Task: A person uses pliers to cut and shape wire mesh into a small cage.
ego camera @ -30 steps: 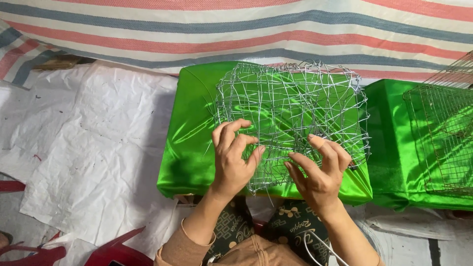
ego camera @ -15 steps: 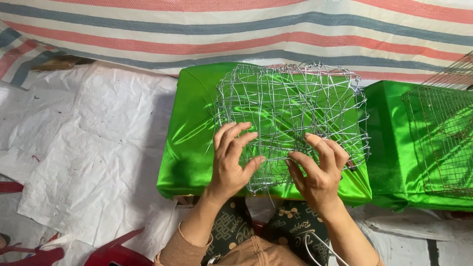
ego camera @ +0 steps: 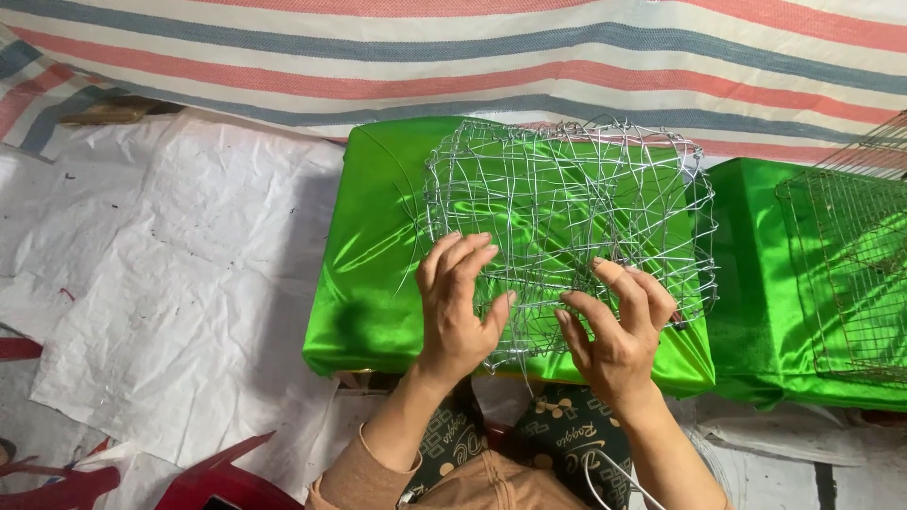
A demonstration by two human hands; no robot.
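Woven wire basket [ego camera: 570, 231], centred on green satin-covered table [ego camera: 373, 274]: left hand [ego camera: 460, 307] and right hand [ego camera: 619, 331] spread flat, fingers hooked into near mesh, seemingly steadying it; second wire grid [ego camera: 850, 269] far right.

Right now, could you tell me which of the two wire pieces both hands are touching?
The rounded, irregular wire basket on the middle green cushion, not the flat square-grid rack at right.

I am seeing a box-shaped surface wrapped in shiny green satin cloth [ego camera: 378, 264] carrying a silvery woven wire-mesh basket frame [ego camera: 567, 208], which is lying directly on top. Just to its right, a second green-draped surface [ego camera: 756, 283] is bearing a flat rectangular wire grid [ego camera: 850, 274].
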